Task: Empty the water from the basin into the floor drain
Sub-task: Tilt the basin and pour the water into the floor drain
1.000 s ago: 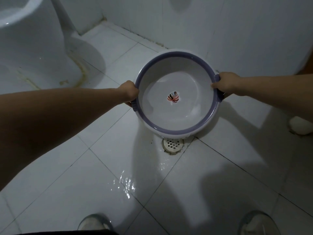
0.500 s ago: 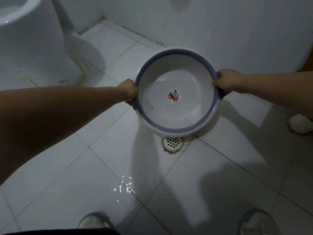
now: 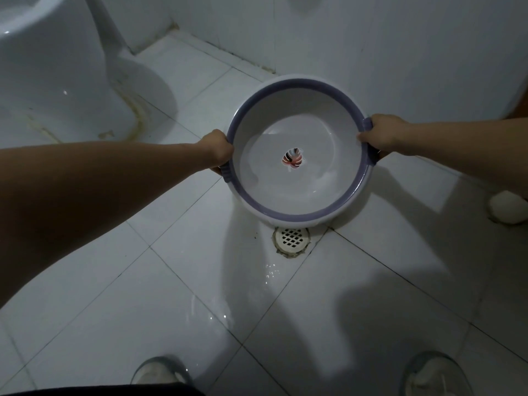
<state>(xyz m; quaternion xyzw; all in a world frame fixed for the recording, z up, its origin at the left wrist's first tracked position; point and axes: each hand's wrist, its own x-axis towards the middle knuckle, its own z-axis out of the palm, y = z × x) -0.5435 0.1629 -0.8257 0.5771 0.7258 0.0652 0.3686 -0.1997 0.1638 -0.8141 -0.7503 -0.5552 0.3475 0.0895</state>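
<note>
A round white basin with a purple rim (image 3: 285, 212) and a leaf picture at its centre is held above the tiled floor, tilted toward me. A little water pools in its lower right inside. My left hand (image 3: 218, 150) grips the left handle and my right hand (image 3: 378, 135) grips the right handle. The round white floor drain (image 3: 292, 238) lies just below the basin's near edge. A wet streak runs from the drain across the tiles toward my feet.
A white toilet (image 3: 57, 81) stands at the left. The white wall (image 3: 371, 38) is close behind the basin. A small white object (image 3: 507, 207) lies at the right edge. My two shoes (image 3: 160, 372) are at the bottom.
The basin has risen slightly and tipped back a little, so more of the drain shows below its edge. The water on the tiles has thinned to a streak.
</note>
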